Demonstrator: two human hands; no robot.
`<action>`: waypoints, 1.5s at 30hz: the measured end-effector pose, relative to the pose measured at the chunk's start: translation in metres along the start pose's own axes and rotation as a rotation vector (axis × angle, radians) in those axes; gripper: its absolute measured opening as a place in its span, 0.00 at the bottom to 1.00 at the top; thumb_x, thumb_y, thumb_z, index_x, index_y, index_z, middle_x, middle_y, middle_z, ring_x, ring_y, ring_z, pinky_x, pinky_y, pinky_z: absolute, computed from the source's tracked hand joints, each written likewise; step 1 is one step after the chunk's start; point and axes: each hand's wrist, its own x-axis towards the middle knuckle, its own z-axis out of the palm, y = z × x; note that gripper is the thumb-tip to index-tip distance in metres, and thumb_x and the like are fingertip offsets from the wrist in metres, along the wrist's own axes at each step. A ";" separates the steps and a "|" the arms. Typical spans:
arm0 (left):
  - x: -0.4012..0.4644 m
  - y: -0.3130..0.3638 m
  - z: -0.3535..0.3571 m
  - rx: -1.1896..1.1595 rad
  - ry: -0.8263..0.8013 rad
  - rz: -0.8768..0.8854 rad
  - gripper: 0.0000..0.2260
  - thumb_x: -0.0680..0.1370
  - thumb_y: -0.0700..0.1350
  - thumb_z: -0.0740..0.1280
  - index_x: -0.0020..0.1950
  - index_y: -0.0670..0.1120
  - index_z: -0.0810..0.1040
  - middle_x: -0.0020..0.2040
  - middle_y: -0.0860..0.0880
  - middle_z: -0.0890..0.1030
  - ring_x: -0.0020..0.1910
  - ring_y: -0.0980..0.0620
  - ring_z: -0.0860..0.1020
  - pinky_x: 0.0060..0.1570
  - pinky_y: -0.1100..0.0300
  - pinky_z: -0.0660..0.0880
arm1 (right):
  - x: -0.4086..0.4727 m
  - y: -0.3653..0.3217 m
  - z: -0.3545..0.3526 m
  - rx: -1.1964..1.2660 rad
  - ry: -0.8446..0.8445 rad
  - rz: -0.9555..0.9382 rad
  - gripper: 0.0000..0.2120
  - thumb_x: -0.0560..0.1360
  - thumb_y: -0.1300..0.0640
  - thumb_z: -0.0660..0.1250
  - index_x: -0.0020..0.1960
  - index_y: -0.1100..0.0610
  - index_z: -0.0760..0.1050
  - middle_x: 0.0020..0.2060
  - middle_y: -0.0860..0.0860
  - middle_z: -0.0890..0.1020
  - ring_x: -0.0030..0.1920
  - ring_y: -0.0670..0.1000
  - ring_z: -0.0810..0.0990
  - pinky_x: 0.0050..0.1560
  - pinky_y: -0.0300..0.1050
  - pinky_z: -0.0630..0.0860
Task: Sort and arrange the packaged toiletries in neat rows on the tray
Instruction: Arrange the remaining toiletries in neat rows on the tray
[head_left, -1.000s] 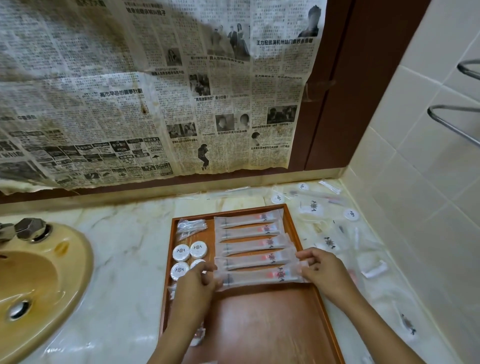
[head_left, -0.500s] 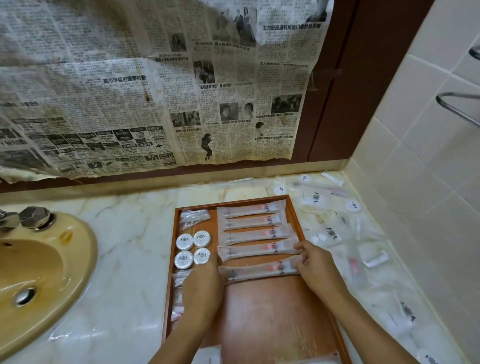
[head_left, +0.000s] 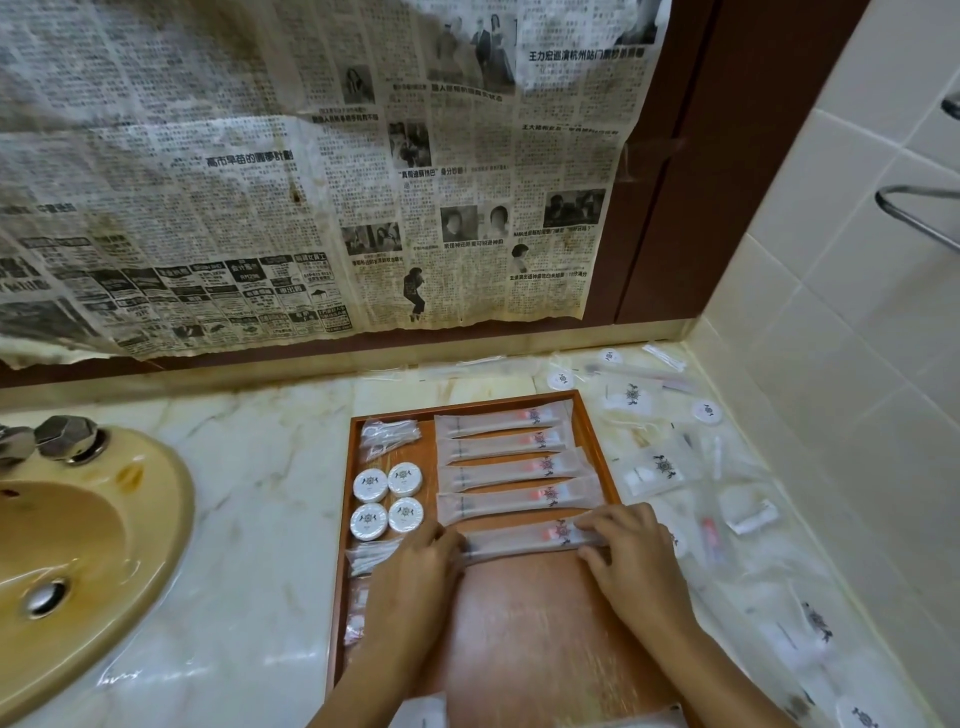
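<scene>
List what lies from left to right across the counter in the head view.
Sink → tap handle → round white tins → left hand → long sachet being held → right hand → loose packets on the counter

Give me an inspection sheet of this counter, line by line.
Surface: marble counter bearing a wooden tray.
Job's things: five long sachets in a column on the tray, nearest long sachet held at both ends; four round tins in a square; clear packets behind them.
Clutter: loose packets on the counter right of the tray.
Hands: left hand and right hand grip the nearest sachet.
Cables: nothing seen.
Surroundings: yellow basin, newspaper on the wall, tiled wall.
</scene>
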 end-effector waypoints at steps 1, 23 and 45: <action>0.000 -0.001 0.003 0.009 -0.003 0.005 0.09 0.80 0.52 0.62 0.58 0.55 0.78 0.56 0.56 0.76 0.51 0.52 0.78 0.38 0.56 0.77 | -0.001 0.000 0.002 -0.011 0.007 -0.007 0.14 0.70 0.56 0.74 0.54 0.46 0.82 0.51 0.38 0.78 0.56 0.44 0.69 0.53 0.42 0.66; 0.009 -0.003 0.006 0.035 0.038 -0.016 0.05 0.79 0.48 0.65 0.52 0.53 0.80 0.49 0.55 0.81 0.44 0.52 0.80 0.34 0.58 0.74 | 0.006 0.005 0.010 -0.039 0.050 0.009 0.12 0.70 0.56 0.75 0.52 0.45 0.83 0.48 0.38 0.80 0.53 0.46 0.69 0.49 0.43 0.63; 0.026 0.004 0.000 -0.127 0.113 -0.258 0.14 0.82 0.52 0.57 0.65 0.54 0.73 0.53 0.52 0.83 0.48 0.50 0.82 0.44 0.54 0.80 | 0.029 0.007 0.003 0.059 0.084 -0.047 0.12 0.70 0.60 0.73 0.50 0.47 0.82 0.46 0.39 0.78 0.55 0.44 0.69 0.51 0.44 0.65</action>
